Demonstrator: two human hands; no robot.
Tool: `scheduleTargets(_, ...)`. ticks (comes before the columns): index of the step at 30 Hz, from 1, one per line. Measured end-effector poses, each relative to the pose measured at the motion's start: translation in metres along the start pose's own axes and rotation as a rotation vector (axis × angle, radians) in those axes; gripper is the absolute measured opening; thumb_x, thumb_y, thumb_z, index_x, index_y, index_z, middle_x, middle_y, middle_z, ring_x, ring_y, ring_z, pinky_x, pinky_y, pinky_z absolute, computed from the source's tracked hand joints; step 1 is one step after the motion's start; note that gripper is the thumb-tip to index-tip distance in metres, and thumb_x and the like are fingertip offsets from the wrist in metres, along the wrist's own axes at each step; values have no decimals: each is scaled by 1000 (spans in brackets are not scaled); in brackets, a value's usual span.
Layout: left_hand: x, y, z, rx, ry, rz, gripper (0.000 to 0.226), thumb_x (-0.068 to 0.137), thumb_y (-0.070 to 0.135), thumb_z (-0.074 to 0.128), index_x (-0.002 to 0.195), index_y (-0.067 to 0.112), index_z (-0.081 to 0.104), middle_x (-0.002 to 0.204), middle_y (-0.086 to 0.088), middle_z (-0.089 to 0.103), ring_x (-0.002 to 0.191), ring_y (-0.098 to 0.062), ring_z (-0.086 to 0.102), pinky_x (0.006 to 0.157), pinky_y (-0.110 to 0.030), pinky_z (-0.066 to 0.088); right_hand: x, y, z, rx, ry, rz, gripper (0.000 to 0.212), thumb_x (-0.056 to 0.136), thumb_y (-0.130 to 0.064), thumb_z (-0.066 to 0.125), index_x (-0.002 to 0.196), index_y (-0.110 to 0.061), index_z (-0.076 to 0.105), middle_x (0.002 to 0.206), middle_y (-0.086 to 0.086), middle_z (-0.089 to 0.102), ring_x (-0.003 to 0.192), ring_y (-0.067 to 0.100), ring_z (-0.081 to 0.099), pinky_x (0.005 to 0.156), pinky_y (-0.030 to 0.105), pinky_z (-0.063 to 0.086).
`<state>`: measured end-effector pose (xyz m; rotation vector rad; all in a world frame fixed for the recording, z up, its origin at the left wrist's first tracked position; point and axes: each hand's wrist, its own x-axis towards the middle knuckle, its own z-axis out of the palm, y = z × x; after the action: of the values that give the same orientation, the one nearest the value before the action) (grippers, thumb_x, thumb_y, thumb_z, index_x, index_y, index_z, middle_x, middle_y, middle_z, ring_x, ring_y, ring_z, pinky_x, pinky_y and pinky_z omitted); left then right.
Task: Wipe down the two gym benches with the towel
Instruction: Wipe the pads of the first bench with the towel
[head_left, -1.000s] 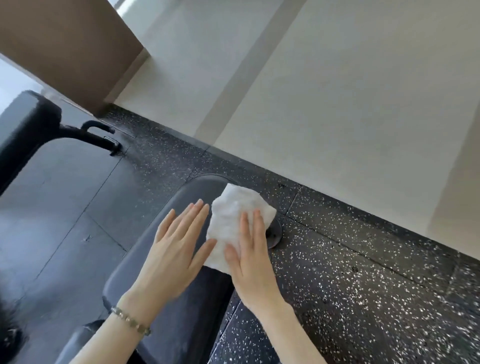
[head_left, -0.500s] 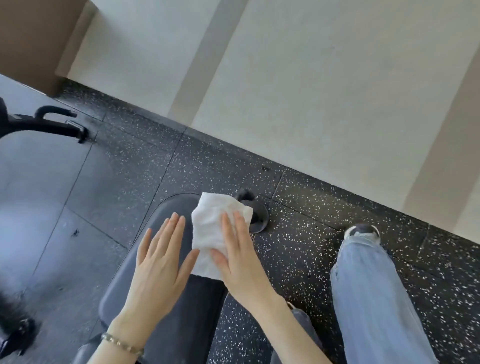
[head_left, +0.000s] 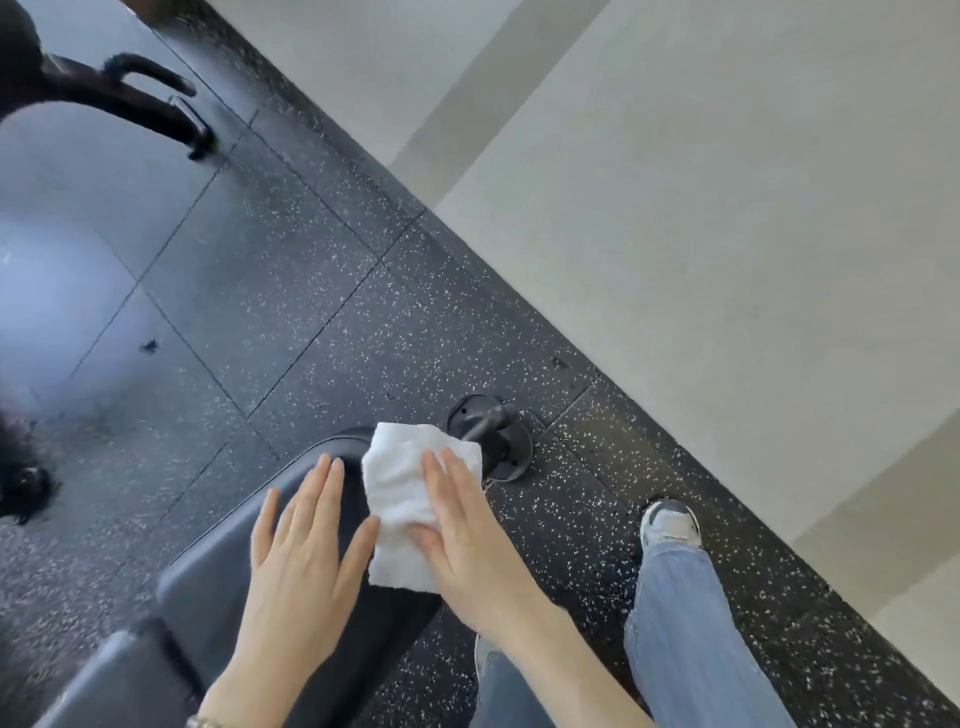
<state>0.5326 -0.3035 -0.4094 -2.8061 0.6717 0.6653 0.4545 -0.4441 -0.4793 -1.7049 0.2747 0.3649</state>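
Pressing the white towel (head_left: 400, 483) onto the near bench (head_left: 218, 561) with the right hand (head_left: 467, 545).

Closest in, resting the left hand (head_left: 298, 561) palm-down on the grey pad, fingers straight and spread, gripping nothing, thumb right up against the towel's left edge. Keeping the right hand flat as well, fingers straight across the folded cloth, not curled round it. Pinning the towel on the pad's right side, close to its rounded far end. Just past that, the bench's black round foot plate (head_left: 511, 452) on the speckled rubber floor (head_left: 311, 291). Out to the right, a leg in blue jeans (head_left: 691, 623) and a grey-and-white shoe (head_left: 670, 522). Far off top left, well apart, the second bench (head_left: 130, 104), only its black frame and loop handle clear. Beyond everything, a pale wall (head_left: 727, 208).
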Motion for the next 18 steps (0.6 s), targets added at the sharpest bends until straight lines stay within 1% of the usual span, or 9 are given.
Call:
scheduleTargets(1, 1, 1, 0, -13, 0, -23, 72, 96, 58, 17, 144, 9, 35, 149, -1, 31, 137, -9, 22, 116, -27, -3, 11, -2, -5, -26, -34, 4, 64, 93, -54, 19, 146, -32, -8, 158, 2, -4, 145, 13, -9, 119, 32, 5)
scheduleTargets(3, 3, 3, 1, -42, 11, -69, 71, 96, 58, 16, 144, 10, 35, 149, -1, 33, 138, -8, 21, 116, -28, -2, 37, -7, -16, -103, -94, 4, 62, 100, -41, 33, 151, -22, 4, 158, 5, 3, 145, 17, -1, 118, 32, 6)
scheduleTargets(6, 1, 2, 5, -89, 15, -146, 71, 95, 59, 13, 145, 13, 34, 150, -1, 34, 139, -8, 20, 115, -30, 0, 68, -17, -26, -186, -171, -47, 55, 101, -28, 39, 150, -13, 18, 156, 7, 17, 142, 21, 11, 116, 30, 8)
scheduleTargets(8, -2, -2, 9, -116, 11, -194, 73, 95, 61, 12, 145, 12, 33, 151, -2, 33, 139, -9, 22, 116, -32, 0, 68, -19, -32, -159, -228, -45, 55, 101, -28, 39, 150, -16, 17, 157, 4, 14, 143, 17, 9, 116, 25, 8)
scheduleTargets(10, -5, -5, 10, -140, 3, -236, 74, 95, 61, 12, 144, 11, 34, 150, -4, 35, 139, -10, 23, 116, -34, 2, 57, -16, -40, -146, -302, -9, 56, 102, -30, 38, 151, -25, 10, 158, -3, 5, 144, 10, 2, 112, 19, 5)
scheduleTargets(12, -8, -8, 10, -164, -8, -257, 73, 96, 59, 13, 143, 9, 36, 149, -5, 37, 138, -11, 24, 116, -36, 4, 55, -15, -47, -166, -355, 17, 58, 102, -31, 37, 150, -30, 5, 158, -7, -1, 144, 5, -4, 114, 19, 2)
scheduleTargets(13, -10, -10, 9, -176, -5, -262, 71, 96, 57, 14, 142, 8, 37, 148, -6, 37, 138, -11, 24, 116, -37, 5, 61, -18, -48, -185, -378, 23, 59, 102, -31, 37, 150, -29, 4, 158, -7, -2, 144, 5, -5, 115, 20, 1)
scheduleTargets(15, -11, -16, 8, -190, 15, -261, 69, 97, 55, 16, 141, 6, 39, 147, -6, 39, 137, -13, 27, 115, -39, 8, 84, -31, -45, -217, -428, 29, 59, 101, -29, 40, 151, -24, 9, 158, -5, 3, 144, 6, -1, 113, 16, -1)
scheduleTargets(18, -11, -26, 10, -209, 29, -241, 69, 98, 54, 16, 139, 5, 41, 146, -7, 41, 136, -15, 31, 115, -41, 12, 125, -56, -32, -331, -522, -43, 53, 100, -27, 44, 148, -17, 25, 155, -4, 22, 142, 11, 15, 109, 12, 6)
